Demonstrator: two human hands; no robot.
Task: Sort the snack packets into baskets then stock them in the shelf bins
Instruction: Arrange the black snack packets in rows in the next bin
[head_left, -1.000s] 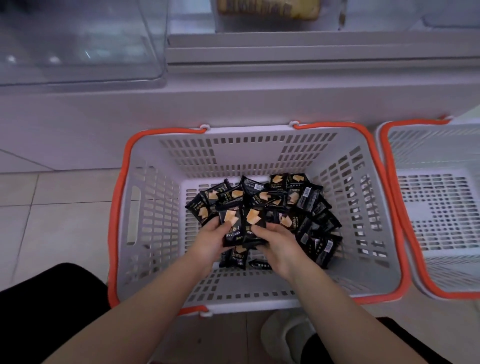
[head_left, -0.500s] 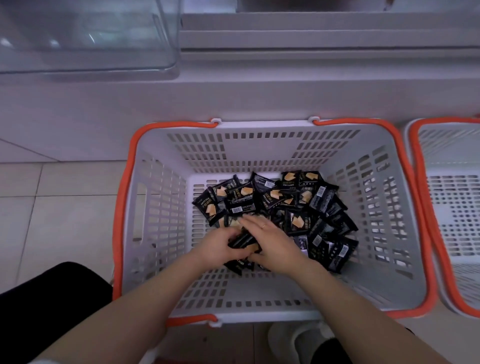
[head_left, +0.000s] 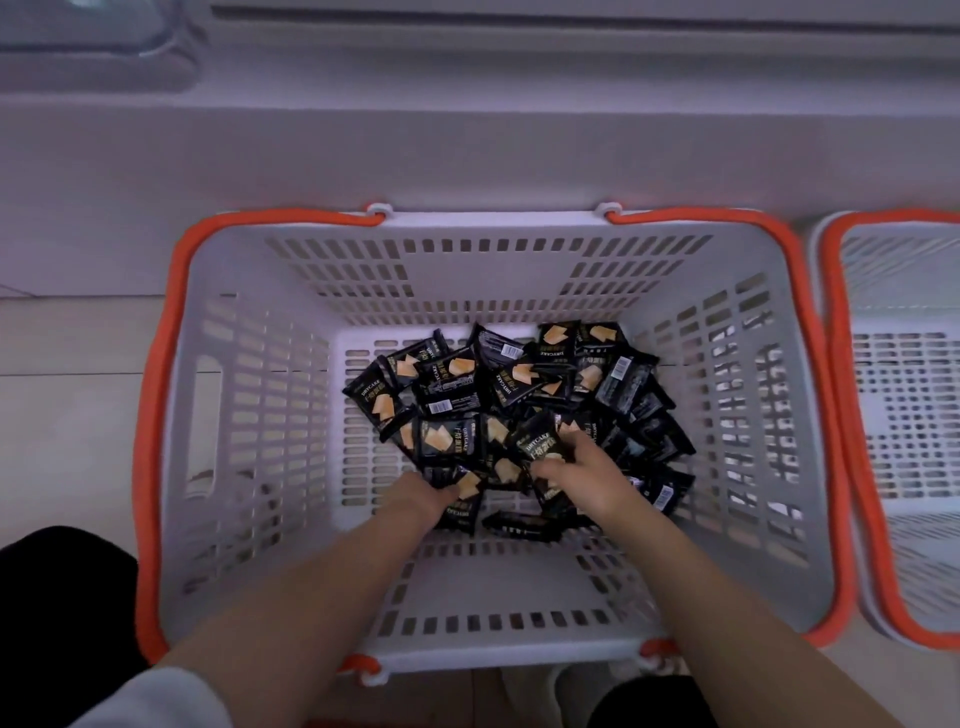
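Observation:
A white slotted basket (head_left: 249, 426) with orange handles stands on the floor below me. Several black snack packets (head_left: 514, 384) with a golden cracker picture lie heaped on its bottom, toward the back and right. Both my forearms reach down into it. My left hand (head_left: 421, 493) is curled down on packets at the near edge of the heap, its fingers hidden among them. My right hand (head_left: 582, 473) grips a black packet (head_left: 540, 441) marked DRYCAKE, thumb and fingers closed on it.
A second white basket (head_left: 904, 415) with an orange rim stands close on the right, nothing seen in its visible part. A white shelf base (head_left: 467, 135) runs across behind the baskets, with a clear bin (head_left: 93, 47) at the top left. Tiled floor (head_left: 62, 426) lies to the left.
The view has tilted down and closer to the basket. My hands have parted: the left moved down to the heap's near edge, the right shifted right and holds a packet.

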